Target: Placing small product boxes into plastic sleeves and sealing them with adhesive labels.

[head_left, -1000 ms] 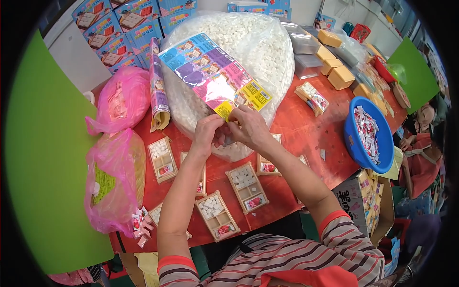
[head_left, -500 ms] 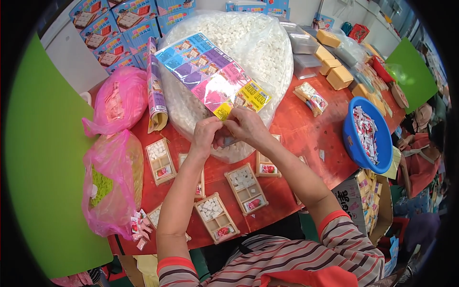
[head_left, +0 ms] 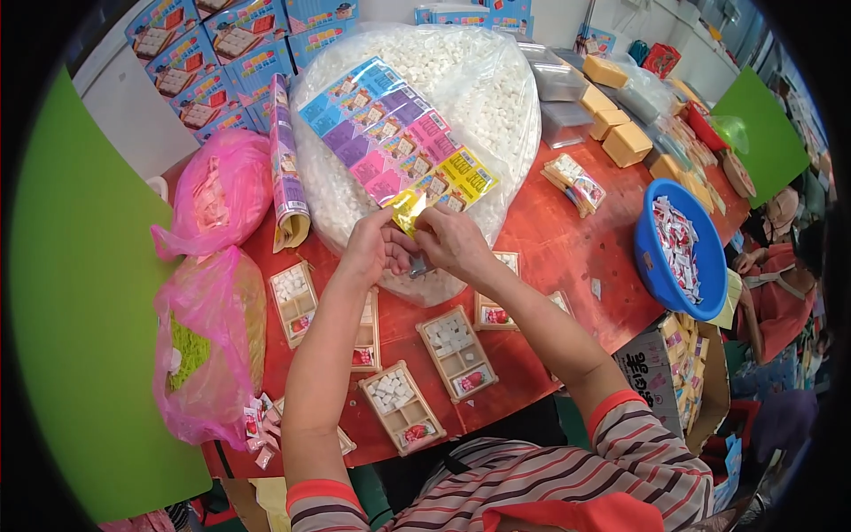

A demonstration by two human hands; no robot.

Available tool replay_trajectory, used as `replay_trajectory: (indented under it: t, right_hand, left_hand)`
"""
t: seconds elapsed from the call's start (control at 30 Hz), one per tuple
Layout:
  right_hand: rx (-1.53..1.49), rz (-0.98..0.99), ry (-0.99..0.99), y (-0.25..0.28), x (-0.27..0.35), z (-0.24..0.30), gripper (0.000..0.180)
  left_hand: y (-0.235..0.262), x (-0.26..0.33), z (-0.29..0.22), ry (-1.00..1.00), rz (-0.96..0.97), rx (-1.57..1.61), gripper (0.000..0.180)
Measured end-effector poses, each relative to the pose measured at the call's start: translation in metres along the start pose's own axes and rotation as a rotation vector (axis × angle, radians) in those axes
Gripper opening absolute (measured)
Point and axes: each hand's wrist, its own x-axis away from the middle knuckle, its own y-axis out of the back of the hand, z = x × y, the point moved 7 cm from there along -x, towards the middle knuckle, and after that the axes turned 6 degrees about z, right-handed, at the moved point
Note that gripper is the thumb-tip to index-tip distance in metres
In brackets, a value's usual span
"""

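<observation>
A glossy printed sheet in blue, purple, pink and yellow bands lies slanted across a large clear bag of small white pieces. My left hand is at the sheet's yellow lower corner, its fingers curled with the palm partly turned up. My right hand pinches the same edge from the right. A small greyish piece shows between the hands, too small to name. Below them stand wooden compartment trays, among them one tray and another tray, with white cubes and red-printed packets.
Pink plastic bags stand at the left beside a rolled printed sheet. At the right are a blue basin of small packets, a wrapped pack and yellow boxes. Blue cartons are stacked behind. A person sits at the far right.
My left hand has shifted slightly left and turned, showing more of its palm. The sheet has tilted and its yellow corner is more exposed. My right hand has moved slightly down.
</observation>
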Motion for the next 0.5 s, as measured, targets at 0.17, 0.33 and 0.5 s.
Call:
replay_trajectory:
  t: [0.17, 0.33, 0.5]
  right_hand:
    - [-0.001, -0.006, 0.015, -0.002, 0.000, -0.001, 0.014]
    - [-0.026, -0.010, -0.030, 0.006, 0.001, -0.001, 0.019]
    - [0.048, -0.056, 0.011, 0.010, 0.006, 0.002, 0.019]
  left_hand:
    - [0.009, 0.001, -0.012, -0.088, -0.088, -0.203, 0.025]
    - [-0.005, 0.007, -0.009, -0.160, -0.075, -0.144, 0.021]
    - [-0.017, 0.011, -0.005, -0.244, -0.053, -0.071, 0.021]
